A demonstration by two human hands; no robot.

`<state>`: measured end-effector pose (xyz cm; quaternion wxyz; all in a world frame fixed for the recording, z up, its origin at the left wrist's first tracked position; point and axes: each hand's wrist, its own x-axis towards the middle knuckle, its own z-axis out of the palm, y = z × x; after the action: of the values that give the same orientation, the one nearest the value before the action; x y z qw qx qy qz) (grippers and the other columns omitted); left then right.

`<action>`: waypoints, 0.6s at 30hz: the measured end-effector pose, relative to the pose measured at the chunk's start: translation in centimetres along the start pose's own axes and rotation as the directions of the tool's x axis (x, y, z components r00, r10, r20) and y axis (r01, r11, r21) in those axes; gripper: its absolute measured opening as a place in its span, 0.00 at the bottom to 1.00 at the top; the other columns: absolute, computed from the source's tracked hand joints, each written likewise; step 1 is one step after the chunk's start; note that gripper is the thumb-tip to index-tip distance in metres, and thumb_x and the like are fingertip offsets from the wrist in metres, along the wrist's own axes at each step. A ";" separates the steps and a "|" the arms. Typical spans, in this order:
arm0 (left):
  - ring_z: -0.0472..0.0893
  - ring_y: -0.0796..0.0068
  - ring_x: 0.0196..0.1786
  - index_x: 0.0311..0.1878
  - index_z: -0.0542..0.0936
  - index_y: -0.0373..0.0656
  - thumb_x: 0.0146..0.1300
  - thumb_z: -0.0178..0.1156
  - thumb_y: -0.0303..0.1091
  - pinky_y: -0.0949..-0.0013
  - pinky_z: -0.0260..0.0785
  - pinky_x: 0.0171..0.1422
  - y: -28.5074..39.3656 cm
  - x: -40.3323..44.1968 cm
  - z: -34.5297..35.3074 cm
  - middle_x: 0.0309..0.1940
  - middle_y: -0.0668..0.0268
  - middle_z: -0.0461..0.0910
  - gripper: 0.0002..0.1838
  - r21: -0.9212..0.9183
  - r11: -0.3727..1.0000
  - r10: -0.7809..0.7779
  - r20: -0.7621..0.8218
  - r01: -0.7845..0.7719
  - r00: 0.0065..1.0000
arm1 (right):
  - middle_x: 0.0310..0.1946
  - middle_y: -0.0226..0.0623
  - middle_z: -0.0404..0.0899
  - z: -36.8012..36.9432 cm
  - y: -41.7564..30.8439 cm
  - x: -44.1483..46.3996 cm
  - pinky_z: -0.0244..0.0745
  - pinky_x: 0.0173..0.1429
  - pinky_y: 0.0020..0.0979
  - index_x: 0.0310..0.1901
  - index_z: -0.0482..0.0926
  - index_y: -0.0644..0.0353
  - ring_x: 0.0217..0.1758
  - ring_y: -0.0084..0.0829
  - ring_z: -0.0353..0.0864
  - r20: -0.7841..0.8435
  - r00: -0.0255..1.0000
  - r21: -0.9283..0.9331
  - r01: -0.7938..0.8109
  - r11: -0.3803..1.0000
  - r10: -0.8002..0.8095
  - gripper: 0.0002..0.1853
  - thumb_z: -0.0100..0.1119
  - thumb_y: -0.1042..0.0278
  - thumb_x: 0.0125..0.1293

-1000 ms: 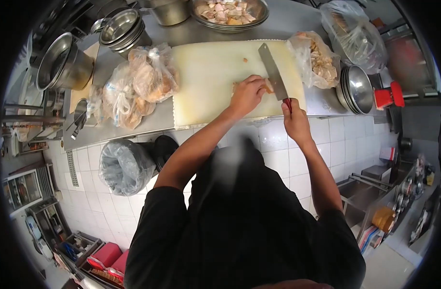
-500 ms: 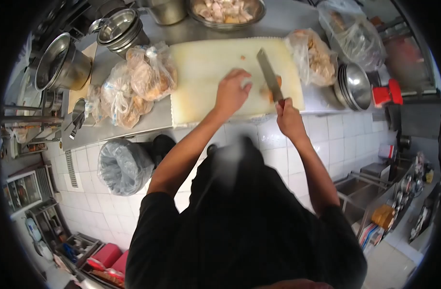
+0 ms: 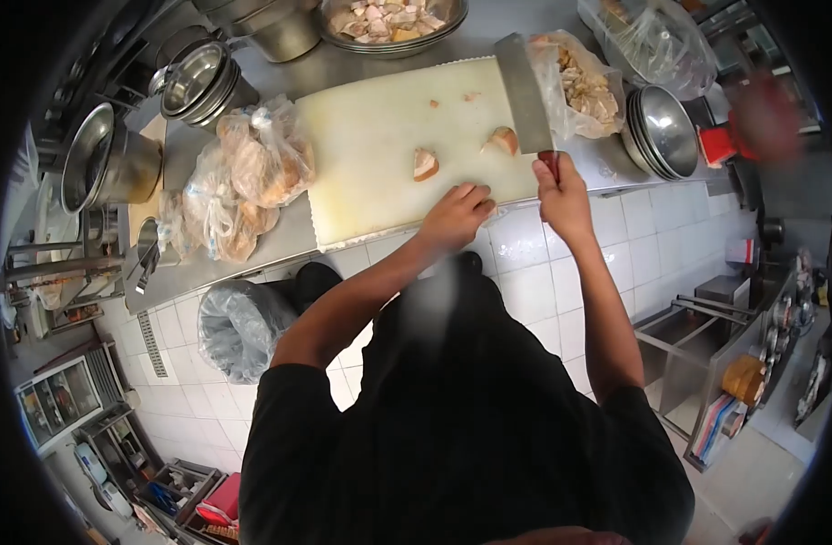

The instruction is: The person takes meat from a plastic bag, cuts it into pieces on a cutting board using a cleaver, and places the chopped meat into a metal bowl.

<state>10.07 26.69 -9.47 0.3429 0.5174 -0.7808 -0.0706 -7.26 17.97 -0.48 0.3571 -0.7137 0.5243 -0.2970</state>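
Note:
My right hand point(image 3: 566, 198) is wrapped round the dark red handle of a cleaver point(image 3: 523, 95). Its broad blade points away from me over the right side of a white cutting board point(image 3: 366, 136). At the board's front edge is my left hand point(image 3: 458, 216), its fingers curled together; whatever may be in them is hidden. Two chunks of meat lie on the board: one chunk point(image 3: 425, 165) just beyond my left hand, and another chunk point(image 3: 501, 141) left of the blade. Small scraps point(image 3: 434, 104) sit farther back.
Knotted plastic bags of food point(image 3: 243, 177) stand left of the board. An open bag of meat pieces point(image 3: 584, 91) and stacked steel bowls point(image 3: 665, 132) are to the right. Behind is a bowl of cut meat point(image 3: 388, 41). A lined bin point(image 3: 243, 331) stands on the floor.
My right hand has swung the cleaver rightward, off the meat, and two chunks now show apart. My left hand has come down toward the board's front edge, its fingers curled.

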 end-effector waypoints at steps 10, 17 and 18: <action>0.75 0.60 0.52 0.38 0.83 0.39 0.49 0.63 0.22 0.61 0.70 0.53 -1.5 4.4 -3.5 0.47 0.59 0.77 0.10 -0.191 0.851 -0.497 0.002 0.488 0.868 | 0.15 0.29 0.67 -3.3 2.7 -3.6 0.61 0.17 0.27 0.39 0.71 0.60 0.13 0.20 0.65 -0.001 0.979 -0.004 -0.204 0.979 0.204 0.11 0.53 0.61 0.71; 0.75 0.57 0.50 0.42 0.83 0.40 0.51 0.62 0.23 0.59 0.70 0.54 -2.2 10.7 -0.9 0.43 0.58 0.76 0.13 -0.025 0.993 -0.121 -0.159 0.119 0.980 | 0.29 0.55 0.80 -3.0 2.5 -4.9 0.72 0.39 0.47 0.45 0.72 0.63 0.36 0.58 0.79 -0.006 0.985 -0.229 -0.167 0.959 0.170 0.12 0.53 0.62 0.70; 0.75 0.57 0.49 0.42 0.82 0.40 0.52 0.61 0.23 0.59 0.70 0.54 -2.2 11.0 -0.6 0.43 0.58 0.76 0.12 -0.091 0.986 -0.145 -0.084 0.137 0.986 | 0.30 0.56 0.80 -3.1 2.7 -4.7 0.72 0.40 0.48 0.45 0.72 0.63 0.37 0.58 0.80 -0.004 0.989 -0.242 -0.144 0.960 0.148 0.12 0.53 0.62 0.70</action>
<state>9.64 16.36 -4.92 0.3938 0.5589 -0.7222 -0.1045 -12.44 21.38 -1.16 0.2923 -0.7132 0.6052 -0.1991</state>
